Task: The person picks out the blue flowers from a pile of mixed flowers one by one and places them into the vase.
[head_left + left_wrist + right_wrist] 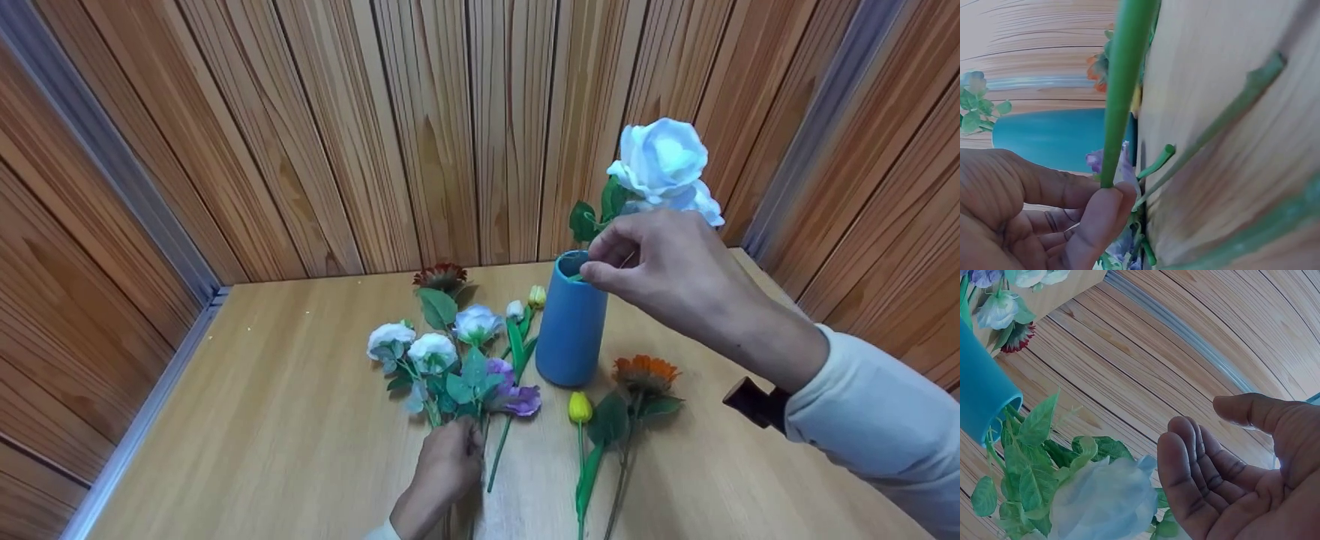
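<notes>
A blue vase (571,330) stands upright on the table with a large white rose (664,159) in it, green leaves showing at the mouth. Beside the rim is my right hand (679,266); in the right wrist view its fingers (1176,461) are loosely bent, apart from the thumb, and hold nothing. Down at the lower middle, my left hand (448,459) pinches a green flower stem (1126,95) between thumb and forefinger. Just beyond that hand lie white flowers (433,352) and a purple flower (517,390). Which bloom the pinched stem belongs to cannot be told.
Right of the left hand lie a yellow tulip (580,407) and an orange flower (646,373). A dark red flower (441,277) is near the table's back edge. Small tulips (537,297) lie left of the vase. Wood-panelled walls (420,135) enclose the table (285,420).
</notes>
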The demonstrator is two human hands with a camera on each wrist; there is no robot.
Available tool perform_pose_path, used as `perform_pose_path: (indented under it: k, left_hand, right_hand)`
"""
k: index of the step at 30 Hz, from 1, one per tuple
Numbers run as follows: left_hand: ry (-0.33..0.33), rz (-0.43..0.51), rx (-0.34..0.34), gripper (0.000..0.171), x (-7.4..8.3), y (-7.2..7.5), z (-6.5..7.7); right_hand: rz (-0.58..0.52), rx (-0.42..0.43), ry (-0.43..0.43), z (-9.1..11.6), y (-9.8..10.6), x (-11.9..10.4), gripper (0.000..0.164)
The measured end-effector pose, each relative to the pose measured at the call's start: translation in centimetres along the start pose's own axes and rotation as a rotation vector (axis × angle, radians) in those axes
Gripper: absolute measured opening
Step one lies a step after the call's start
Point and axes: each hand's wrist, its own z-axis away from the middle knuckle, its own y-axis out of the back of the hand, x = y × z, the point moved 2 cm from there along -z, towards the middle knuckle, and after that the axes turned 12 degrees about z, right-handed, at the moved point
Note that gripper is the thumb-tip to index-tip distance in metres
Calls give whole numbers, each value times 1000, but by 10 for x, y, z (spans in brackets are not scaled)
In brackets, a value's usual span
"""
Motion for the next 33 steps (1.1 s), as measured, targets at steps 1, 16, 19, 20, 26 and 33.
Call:
perform_pose_path:
  k: [1, 16, 19, 20, 26, 33]
  left_hand:
    - [5, 11, -3, 23, 1, 1, 0]
    - [43, 58, -1, 28, 6, 6, 1]
    - [-3, 79, 48, 32, 6, 7, 3]
    - [-18, 88, 68, 35, 6, 7, 4]
    - [-49, 143, 140, 42, 7, 10, 7]
    - [-59, 203, 179, 37, 8, 15, 8]
  right_hand:
    - [-5, -6, 4, 0, 0, -1, 20]
    - [-79, -110, -2, -3, -12, -4, 18]
    - [-77, -111, 7, -4, -16, -3, 18]
    - [-78, -111, 9, -4, -18, -3, 17]
    - [-74, -120, 9, -5, -23, -3, 18]
    - [-72, -134, 0, -6, -26, -4, 18]
